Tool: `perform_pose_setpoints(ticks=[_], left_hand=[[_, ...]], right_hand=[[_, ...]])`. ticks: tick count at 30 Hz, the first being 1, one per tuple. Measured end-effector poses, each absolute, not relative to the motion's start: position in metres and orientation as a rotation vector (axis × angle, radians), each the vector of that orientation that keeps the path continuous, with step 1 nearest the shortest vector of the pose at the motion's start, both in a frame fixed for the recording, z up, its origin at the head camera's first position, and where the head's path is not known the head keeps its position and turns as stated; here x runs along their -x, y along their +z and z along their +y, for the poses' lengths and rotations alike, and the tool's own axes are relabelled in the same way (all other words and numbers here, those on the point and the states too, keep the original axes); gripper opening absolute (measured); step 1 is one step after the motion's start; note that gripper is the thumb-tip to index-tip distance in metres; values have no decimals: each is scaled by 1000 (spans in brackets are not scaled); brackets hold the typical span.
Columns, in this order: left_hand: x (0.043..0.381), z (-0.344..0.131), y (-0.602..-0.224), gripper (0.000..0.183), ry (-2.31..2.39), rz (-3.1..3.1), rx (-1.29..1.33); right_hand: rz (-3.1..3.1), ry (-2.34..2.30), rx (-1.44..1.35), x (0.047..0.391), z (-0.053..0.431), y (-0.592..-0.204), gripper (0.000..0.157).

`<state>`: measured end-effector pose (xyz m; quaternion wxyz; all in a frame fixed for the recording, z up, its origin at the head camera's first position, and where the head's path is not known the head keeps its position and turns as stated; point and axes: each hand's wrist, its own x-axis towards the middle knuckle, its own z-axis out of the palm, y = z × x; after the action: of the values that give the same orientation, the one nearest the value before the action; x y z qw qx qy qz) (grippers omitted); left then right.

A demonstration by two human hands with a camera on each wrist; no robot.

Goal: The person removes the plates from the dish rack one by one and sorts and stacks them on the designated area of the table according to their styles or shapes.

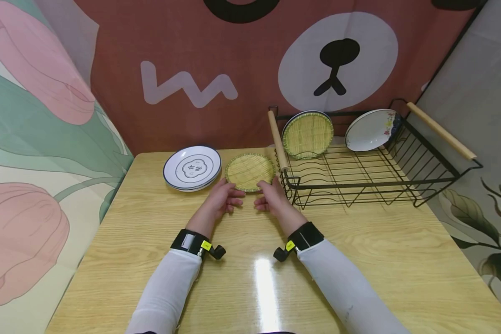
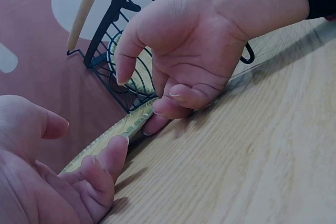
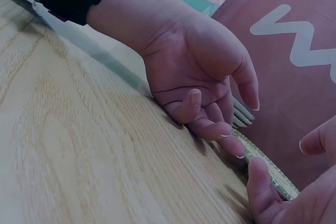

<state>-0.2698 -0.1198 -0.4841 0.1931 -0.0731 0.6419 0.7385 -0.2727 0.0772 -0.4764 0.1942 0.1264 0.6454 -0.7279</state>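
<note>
A round, yellow-green woven tray [image 1: 250, 171] lies on the table between both hands. My left hand [image 1: 221, 199] is at its near left edge and my right hand [image 1: 274, 199] at its near right edge. Seen from the left wrist, the left fingers [image 2: 107, 169] are loosely bent beside the rim, with the thumb raised off it. The right wrist view has the right hand [image 3: 310, 198] likewise at the rim, its thumb apart from the fingers. Neither hand visibly pinches the tray. Its underside is hidden.
Left of the tray sits a stack of white, blue-rimmed plates [image 1: 192, 168]. A black wire dish rack [image 1: 359, 186] with wooden handles stands at the right. It holds another woven tray [image 1: 308, 135] before a blue-rimmed plate, and a flowered white dish [image 1: 368, 131]. Behind hangs a printed cloth [image 1: 183, 125].
</note>
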Motion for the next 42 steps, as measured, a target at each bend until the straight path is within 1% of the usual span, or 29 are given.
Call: perform_pose_setpoints(ticks=[5, 16, 20, 23, 25, 29, 33, 35, 38, 42], left_hand=[[270, -120, -486, 51, 2068, 1798, 207], [268, -119, -484, 54, 2073, 1802, 213], [265, -115, -478, 65, 2098, 1817, 254], [260, -112, -468, 75, 2132, 1840, 263], [254, -111, -457, 76, 2155, 1868, 242], [239, -111, -427, 65, 2212, 1910, 170], [222, -111, -399, 56, 2284, 1903, 84], [214, -111, -389, 55, 2307, 1894, 37], [205, -109, -377, 55, 2330, 1874, -40], [195, -106, -368, 56, 2354, 1860, -125]], right_hand=[[1811, -2011, -336, 273, 78, -476, 104], [1818, -2018, -325, 270, 75, -473, 106], [1856, -2020, -263, 265, 70, -466, 108], [1884, -2009, -167, 258, 65, -453, 105], [1902, -2000, -82, 252, 63, -440, 100], [1977, -1979, 136, 235, 63, -410, 83], [2116, -1854, 488, 217, 74, -375, 60], [2167, -1775, 683, 212, 81, -355, 51], [2234, -1669, 911, 209, 95, -326, 45], [2349, -1530, 987, 220, 110, -294, 46]])
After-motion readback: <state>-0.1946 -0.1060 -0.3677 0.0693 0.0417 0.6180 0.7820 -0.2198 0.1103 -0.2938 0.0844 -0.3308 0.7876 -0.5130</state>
